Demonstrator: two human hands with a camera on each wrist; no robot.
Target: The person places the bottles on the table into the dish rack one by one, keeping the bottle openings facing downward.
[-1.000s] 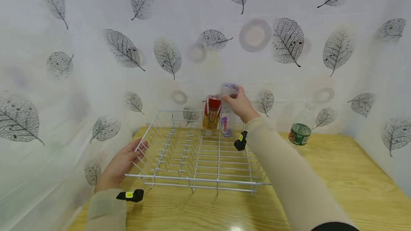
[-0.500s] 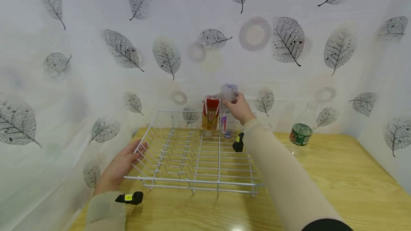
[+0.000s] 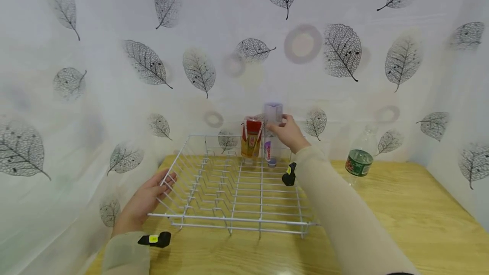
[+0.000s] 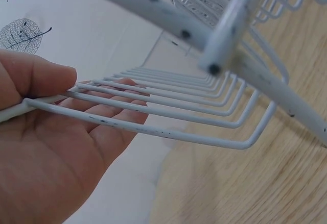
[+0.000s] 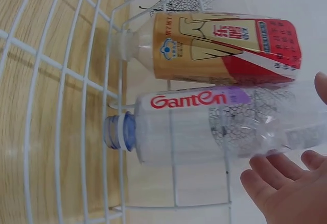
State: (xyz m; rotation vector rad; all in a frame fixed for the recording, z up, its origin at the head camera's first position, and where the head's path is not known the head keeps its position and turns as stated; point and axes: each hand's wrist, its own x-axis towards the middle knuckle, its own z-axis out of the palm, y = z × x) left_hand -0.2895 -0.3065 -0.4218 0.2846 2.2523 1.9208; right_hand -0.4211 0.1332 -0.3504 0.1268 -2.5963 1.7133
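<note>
A clear plastic bottle (image 5: 189, 127) with a "Ganten" label stands upside down at the back of the white wire dish rack (image 3: 261, 200), its blue-rimmed neck at the wires. My right hand (image 3: 291, 133) holds it near its upturned base, thumb on one side and fingers on the other. Beside it, on the left, a red and gold drink bottle (image 3: 251, 139) is also inverted against the rack's back. My left hand (image 3: 147, 194) grips the rack's left rim, thumb (image 4: 53, 78) over the wire and fingers beneath.
A clear bottle with a green label (image 3: 359, 162) stands on the wooden table (image 3: 416, 215) to the right of the rack. A white sheet (image 3: 237, 12) printed with leaves hangs behind and at both sides.
My right hand has slid slightly down along the Ganten bottle, which stays at the rack's back. The left hand keeps its hold on the rim.
</note>
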